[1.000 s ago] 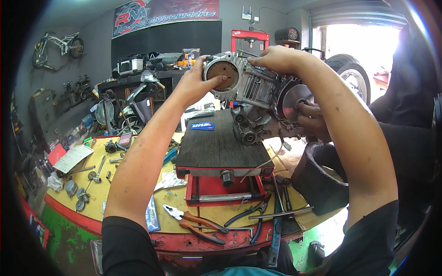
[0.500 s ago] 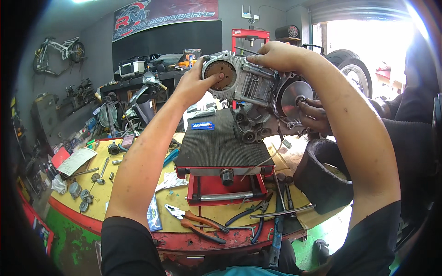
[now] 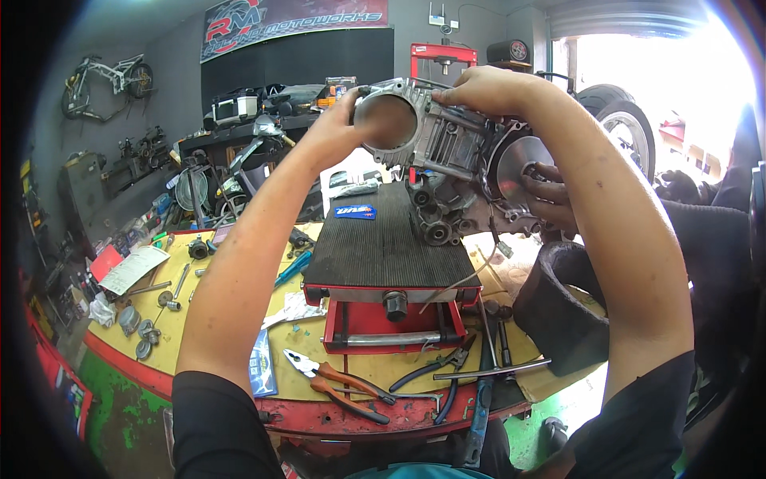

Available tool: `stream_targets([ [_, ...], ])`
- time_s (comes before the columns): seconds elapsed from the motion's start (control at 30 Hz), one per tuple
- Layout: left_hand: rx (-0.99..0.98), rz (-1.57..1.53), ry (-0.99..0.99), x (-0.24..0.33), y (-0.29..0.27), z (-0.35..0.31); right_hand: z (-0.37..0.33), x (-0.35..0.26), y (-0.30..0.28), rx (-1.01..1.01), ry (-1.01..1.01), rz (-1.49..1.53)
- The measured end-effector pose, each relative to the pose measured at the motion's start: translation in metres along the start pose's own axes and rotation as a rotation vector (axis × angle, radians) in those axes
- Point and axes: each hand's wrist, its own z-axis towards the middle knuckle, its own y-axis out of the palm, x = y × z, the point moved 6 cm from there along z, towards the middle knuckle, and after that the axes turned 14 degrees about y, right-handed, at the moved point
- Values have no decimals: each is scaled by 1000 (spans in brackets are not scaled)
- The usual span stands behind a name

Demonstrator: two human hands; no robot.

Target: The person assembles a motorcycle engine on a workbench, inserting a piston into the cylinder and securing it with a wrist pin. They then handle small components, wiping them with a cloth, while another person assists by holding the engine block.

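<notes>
A motorcycle engine (image 3: 459, 144) is tilted up above the ribbed black top of a red lift stand (image 3: 383, 255). My left hand (image 3: 331, 137) grips the open end of its finned cylinder, the thumb laid over the brown round piston crown (image 3: 391, 120), which is blurred. My right hand (image 3: 487, 89) holds the cylinder from above, fingers partly hidden behind it, beside a thin rod. At the engine's right side, another person's dark hand (image 3: 549, 191) touches the centre of a shiny metal disc (image 3: 519, 164).
Combination pliers (image 3: 335, 383) with orange handles, a T-handle wrench (image 3: 491, 367) and blue-handled pliers (image 3: 435, 371) lie near the front edge. A black hollow cylinder (image 3: 558, 307) stands right of the stand. Small parts and papers (image 3: 134, 269) cover the left. A blue packet (image 3: 355, 211) rests on the stand.
The view has shifted slightly, so the scene sits a little differently. The piston crown, sharp earlier, is now smeared by motion. Both my hands stay on the engine.
</notes>
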Motion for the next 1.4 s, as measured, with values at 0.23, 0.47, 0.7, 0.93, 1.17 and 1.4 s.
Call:
stream_targets([
  [0.23,-57,-112,-1,-9,-7,-4,4,1,2,28,1,18],
  [0.47,-40,-53,27,3,-3,-9,-3,-2,1,-7,9,-14],
  [0.7,-4,54,49,8,-1,-9,-6,-3,-2,8,-27,-11],
  [0.93,51,64,41,9,-1,-11,-4,-2,0,-11,-19,20],
  [1.17,40,19,52,10,-2,-9,0,0,1,-22,3,20],
  [1.4,-17,2,57,-4,-8,-6,0,-2,1,-43,20,3],
])
